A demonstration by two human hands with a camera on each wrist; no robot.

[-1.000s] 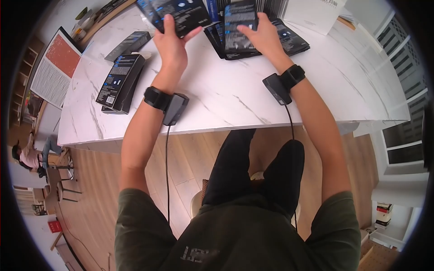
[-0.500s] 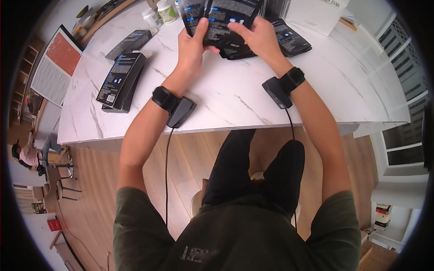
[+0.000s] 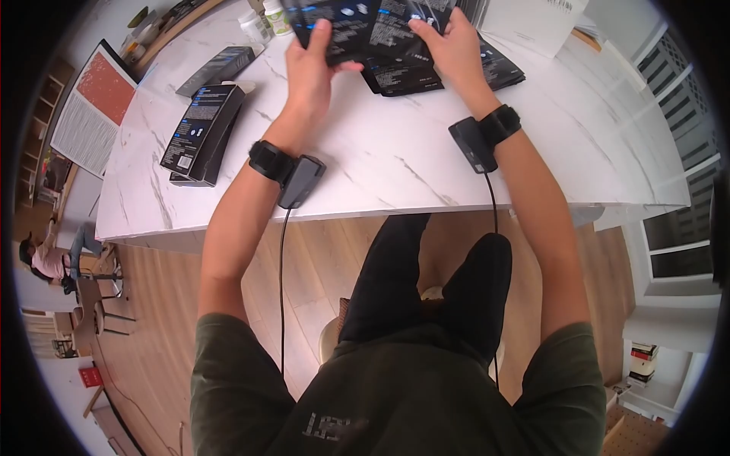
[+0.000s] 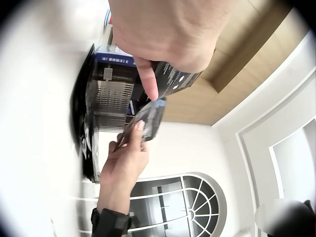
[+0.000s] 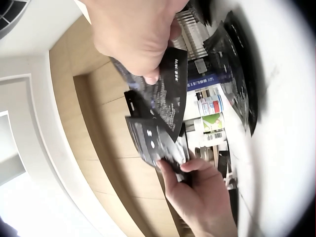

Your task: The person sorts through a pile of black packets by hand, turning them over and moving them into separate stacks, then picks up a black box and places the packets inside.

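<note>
bare marble table [image 3: 395,163] near, box stack [image 3: 199,133] left, bottles [image 3: 262,19] beyond

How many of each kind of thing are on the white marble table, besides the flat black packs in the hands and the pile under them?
Black rectangular cardboard boxes: 3, one lying apart, two stacked.
White plastic bottles: 2.
White paper bags: 1.
Total: 6 on the white marble table.
</note>
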